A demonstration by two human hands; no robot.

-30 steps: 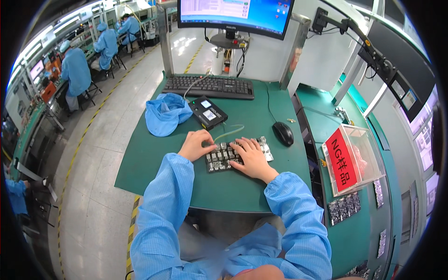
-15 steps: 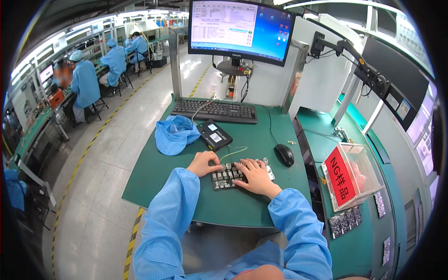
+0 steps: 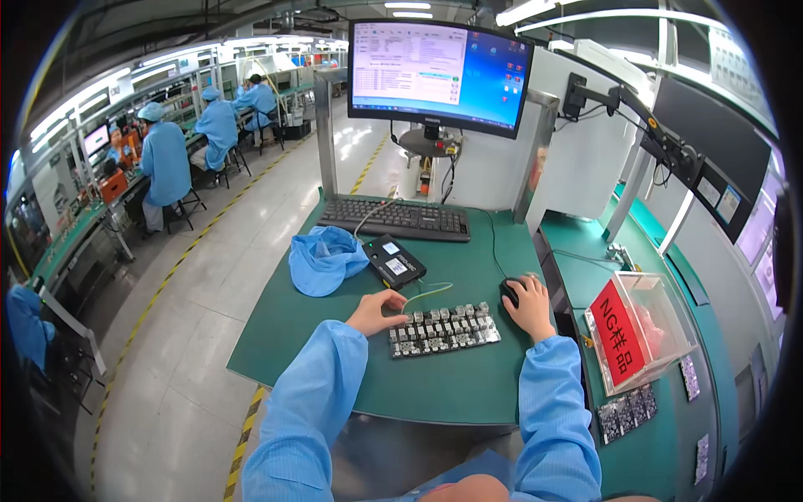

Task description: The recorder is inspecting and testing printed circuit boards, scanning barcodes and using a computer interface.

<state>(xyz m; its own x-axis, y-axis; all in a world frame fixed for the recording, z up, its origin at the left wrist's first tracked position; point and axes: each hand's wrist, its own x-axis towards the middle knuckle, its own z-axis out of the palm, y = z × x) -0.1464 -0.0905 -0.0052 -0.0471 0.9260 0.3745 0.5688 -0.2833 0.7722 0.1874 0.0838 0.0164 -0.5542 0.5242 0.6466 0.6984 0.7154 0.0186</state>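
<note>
A tray of small grey circuit modules (image 3: pixel 443 329) lies on the green table (image 3: pixel 443 389) in front of me. My left hand (image 3: pixel 376 312) rests at the tray's left end, fingers curled and touching it. My right hand (image 3: pixel 531 305) lies over a black mouse (image 3: pixel 509 292) to the right of the tray, gripping it. A thin cable (image 3: pixel 427 290) runs from the tray toward a black handheld device (image 3: pixel 396 261) behind it.
A blue cloth cap (image 3: pixel 324 258) lies at the left, a black keyboard (image 3: pixel 395 218) and a monitor (image 3: pixel 439 74) stand behind. A clear box with a red label (image 3: pixel 640 326) and loose circuit boards (image 3: pixel 627 412) sit at right. Seated people in blue coats (image 3: pixel 166 159) work at far-left benches.
My right hand left the module tray and moved right onto the mouse. My head has tilted up, so the monitor is now fully in view. My left hand stayed at the tray's left end.
</note>
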